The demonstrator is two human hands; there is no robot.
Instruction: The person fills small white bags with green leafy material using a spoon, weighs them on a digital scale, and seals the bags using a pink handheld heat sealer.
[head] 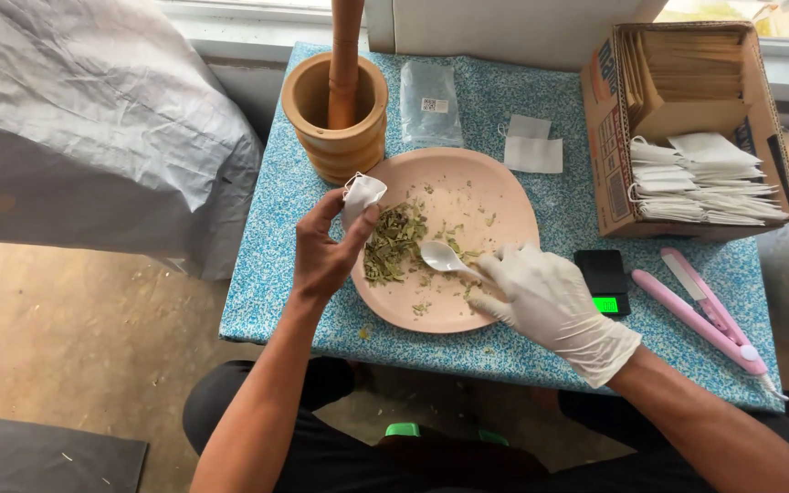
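Now, left hand (321, 260) grip pinching one white sachet (361, 194), gloved right hand (545, 297) grip holding one spoon (445, 258)

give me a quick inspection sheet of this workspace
surface: small table under a blue speckled cloth
job's things: pink plate of dried leaves; white spoon; small white bag
clutter: wooden mortar with pestle, clear pouch, box of empty bags, black scale, pink sealer
grippers: left hand bare, holds the bag; right hand gloved, holds the spoon
cables: nothing seen
surroundings: grey sheet at left, window sill behind
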